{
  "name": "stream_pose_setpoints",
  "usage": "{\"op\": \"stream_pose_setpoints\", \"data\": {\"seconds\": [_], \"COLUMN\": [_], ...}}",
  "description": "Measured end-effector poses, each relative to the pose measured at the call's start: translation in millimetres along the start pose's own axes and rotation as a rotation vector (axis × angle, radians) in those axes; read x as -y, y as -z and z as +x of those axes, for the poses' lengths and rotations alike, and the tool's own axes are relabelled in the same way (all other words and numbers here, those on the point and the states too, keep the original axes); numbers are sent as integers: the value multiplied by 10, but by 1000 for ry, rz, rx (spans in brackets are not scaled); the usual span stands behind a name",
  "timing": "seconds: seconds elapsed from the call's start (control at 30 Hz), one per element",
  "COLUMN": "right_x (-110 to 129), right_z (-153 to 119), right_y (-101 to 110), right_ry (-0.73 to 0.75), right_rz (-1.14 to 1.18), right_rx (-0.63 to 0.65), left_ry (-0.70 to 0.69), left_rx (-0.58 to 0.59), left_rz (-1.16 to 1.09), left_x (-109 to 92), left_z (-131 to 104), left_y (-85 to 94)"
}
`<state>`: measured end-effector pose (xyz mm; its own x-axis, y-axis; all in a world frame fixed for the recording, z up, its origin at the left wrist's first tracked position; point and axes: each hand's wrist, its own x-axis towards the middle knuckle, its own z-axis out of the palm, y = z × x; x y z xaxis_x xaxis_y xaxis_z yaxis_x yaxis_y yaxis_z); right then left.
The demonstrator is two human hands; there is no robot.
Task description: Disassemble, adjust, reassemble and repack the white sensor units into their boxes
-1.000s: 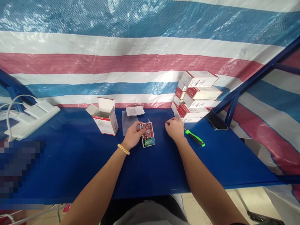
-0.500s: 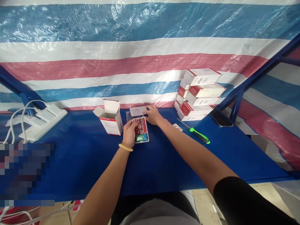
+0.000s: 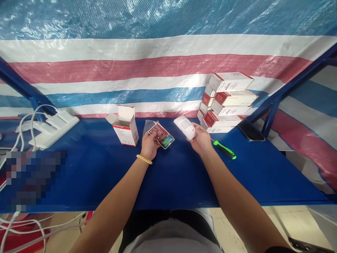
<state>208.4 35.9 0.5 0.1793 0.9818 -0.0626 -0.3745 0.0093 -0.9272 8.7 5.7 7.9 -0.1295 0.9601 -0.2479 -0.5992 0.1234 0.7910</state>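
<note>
My left hand (image 3: 150, 146) is wrapped round a white-edged casing half with a red circuit board (image 3: 161, 134) facing up, tilted to the right; a green patch shows at its lower end. In my right hand (image 3: 202, 140) is a white plastic cover (image 3: 185, 127), its smooth outer side up, with a rectangular window. The two parts are apart. A clear plastic bag (image 3: 146, 128) lies behind my left hand. Just right of my right hand is a screwdriver (image 3: 225, 149) with a green and black handle, its tip end hidden by the hand.
An open white and red box (image 3: 125, 135) stands left of my left hand. Several closed boxes (image 3: 226, 119) are stacked at the back right, beside a dark phone (image 3: 250, 130). A white power strip (image 3: 54, 130) with cables lies on the blue table (image 3: 179, 182) at left.
My right hand has lifted the white cover from the table, turned it over and moved right. The board in my left hand has rotated, its lower end swinging right. The view has shifted slightly.
</note>
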Motion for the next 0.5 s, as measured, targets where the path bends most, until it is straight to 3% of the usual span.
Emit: {"op": "stream_pose_setpoints", "data": {"seconds": [0.13, 0.3, 0.4, 0.5], "right_x": [-55, -133, -135, -116], "right_z": [-150, -273, -353, -404], "right_y": [-87, -274, -278, -236], "right_ry": [-143, -125, -17, 210], "right_rz": [104, 148, -195, -625], "right_rx": [-75, -27, 35, 94], "left_ry": [21, 102, 129, 135], "left_rx": [21, 122, 170, 227], "left_rz": [29, 30, 36, 44], "left_x": [68, 116, 109, 86], "left_z": [-35, -97, -118, -119], "left_y": [-44, -109, -104, -59]}}
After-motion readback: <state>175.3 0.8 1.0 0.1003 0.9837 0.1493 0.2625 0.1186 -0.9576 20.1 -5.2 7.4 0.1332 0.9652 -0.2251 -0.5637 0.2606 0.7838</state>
